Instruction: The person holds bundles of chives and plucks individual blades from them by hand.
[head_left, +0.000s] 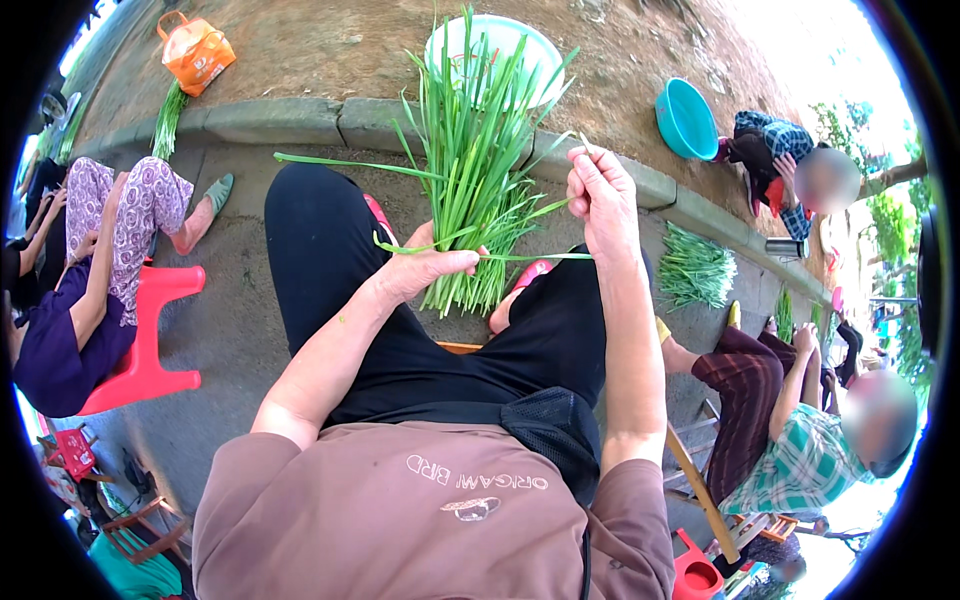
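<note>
My left hand [425, 268] grips a thick bunch of long green chive-like stalks [470, 170] near their pale bases, holding the bunch upright above my knees. My right hand [602, 200] is raised to the right of the bunch and pinches a thin leaf [535, 257] that runs from the bunch across to its fingers. A few loose blades stick out to the left. Below the hands are my black trousers [330, 260] and brown shirt.
A white basin [497, 55] sits on the dirt behind the curb, a teal basin [685, 118] and an orange bag [196, 52] further off. Green stalks [695, 270] lie piled at right. People sit on both sides, one on a red stool [150, 340].
</note>
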